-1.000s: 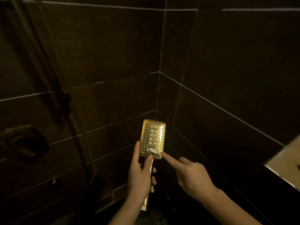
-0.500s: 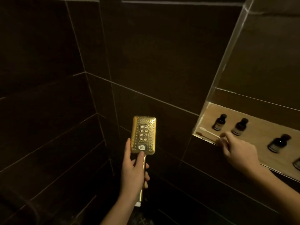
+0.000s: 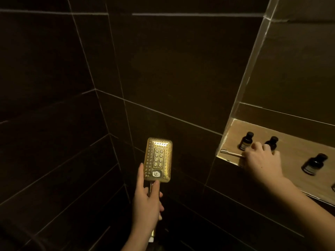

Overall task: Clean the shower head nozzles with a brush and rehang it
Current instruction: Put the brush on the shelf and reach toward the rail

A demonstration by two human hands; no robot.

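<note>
A gold rectangular shower head [image 3: 158,159] with rows of nozzles and a white button faces me, held upright low in the middle of the view. My left hand [image 3: 146,200] is wrapped around its handle. On the recessed niche shelf [image 3: 293,147] at the right lies a pale toothbrush-like brush [image 3: 231,153], bristle end pointing left. My right hand [image 3: 261,161] rests on the shelf with its fingers closed over the brush's handle end. The holder and hose are out of view.
Dark tiled walls meet in a corner behind the shower head. Three small dark bottles [image 3: 245,141] [image 3: 271,143] [image 3: 314,163] stand on the niche shelf right beside my right hand. The shelf's front edge [image 3: 230,161] juts toward me.
My view swung right, bringing the niche into sight. My right hand left the shower head face, reached to the shelf and closed on the brush handle. My left hand keeps the shower head upright.
</note>
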